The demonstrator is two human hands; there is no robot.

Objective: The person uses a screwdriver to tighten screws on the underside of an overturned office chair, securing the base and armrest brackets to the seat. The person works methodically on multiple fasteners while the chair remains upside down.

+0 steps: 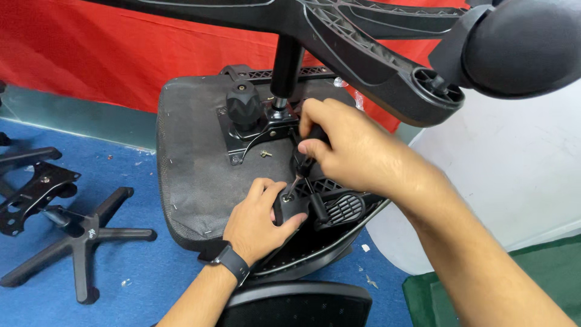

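The right hand (pixel 351 151) is gripping a screwdriver (pixel 301 169), tip at the armrest bracket (pixel 315 209) on the seat's (pixel 193 163) right edge; the left hand (pixel 260 218) is clamping that bracket. Blue floor (pixel 121 266) is lying open leftward.

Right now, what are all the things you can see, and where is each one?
Chair seat: one, dark grey, upside down on the floor, centre.
Metal plate with round knob: one, black, on the seat.
Loose screw: one, brassy, on the seat beside the plate.
Armrest bracket: one, black, at the seat's near edge.
Screwdriver: one, black handle, tip at the bracket.
Chair base with wheel: one, black, top of view.
Spare star base: one, black, on the blue floor, left.
Red cloth: one, behind.
Watch: one, black, left wrist.
Left hand: steadies the bracket.
Right hand: grips the screwdriver.
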